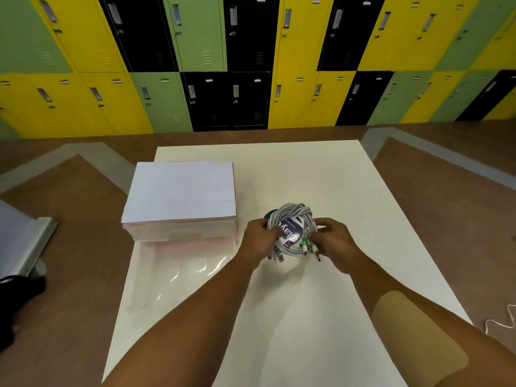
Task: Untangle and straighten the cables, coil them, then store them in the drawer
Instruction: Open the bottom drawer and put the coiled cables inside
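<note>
A round bundle of white cables (293, 216) is held just above the white table (321, 303), with a purple and white label across its middle and green and white plugs hanging at its near side. My left hand (258, 237) grips the bundle's left side. My right hand (333, 241) grips its right side, fingers curled near the plugs. To the left stands a white drawer unit (180, 196); its clear drawer (178, 275) is pulled out toward me.
The table stands on a brown floor. A wall of yellow, green and black lockers (251, 65) runs behind. A grey metal object (25, 241) and a dark shape lie at the far left. A thin cord (502, 319) lies on the floor at the right.
</note>
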### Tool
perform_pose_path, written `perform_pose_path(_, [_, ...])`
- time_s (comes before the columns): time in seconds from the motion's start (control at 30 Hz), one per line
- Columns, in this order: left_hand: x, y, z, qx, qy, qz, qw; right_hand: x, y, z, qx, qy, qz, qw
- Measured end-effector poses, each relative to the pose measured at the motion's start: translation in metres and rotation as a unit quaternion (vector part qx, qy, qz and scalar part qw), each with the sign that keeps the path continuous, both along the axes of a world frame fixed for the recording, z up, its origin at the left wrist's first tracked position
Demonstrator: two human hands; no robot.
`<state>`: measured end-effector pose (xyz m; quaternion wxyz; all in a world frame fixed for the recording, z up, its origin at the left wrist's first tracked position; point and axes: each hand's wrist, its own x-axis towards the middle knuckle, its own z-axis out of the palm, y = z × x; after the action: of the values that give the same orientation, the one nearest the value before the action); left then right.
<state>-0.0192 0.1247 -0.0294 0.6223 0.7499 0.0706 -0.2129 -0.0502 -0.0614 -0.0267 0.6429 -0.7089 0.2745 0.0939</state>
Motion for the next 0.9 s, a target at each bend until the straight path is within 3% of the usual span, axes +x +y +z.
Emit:
perform_pose_path(0.37, [-0.029,0.101,0.026,0.05,0.055,-0.042,0.996,-0.038,0.077,0.029,0.045,0.029,0.086,0.995])
perform_pose_path(0.67, [-0.048,0.207,0.014,0.061,0.082,0.027,0.994,-0.025,0.173,0.025,0.025,0.048,0.156,0.986])
perform_pose_path(0.9, [-0.043,0.231,-0.012,0.113,0.063,0.109,0.986,-0.013,0.214,0.003,-0.022,0.074,0.161,0.984])
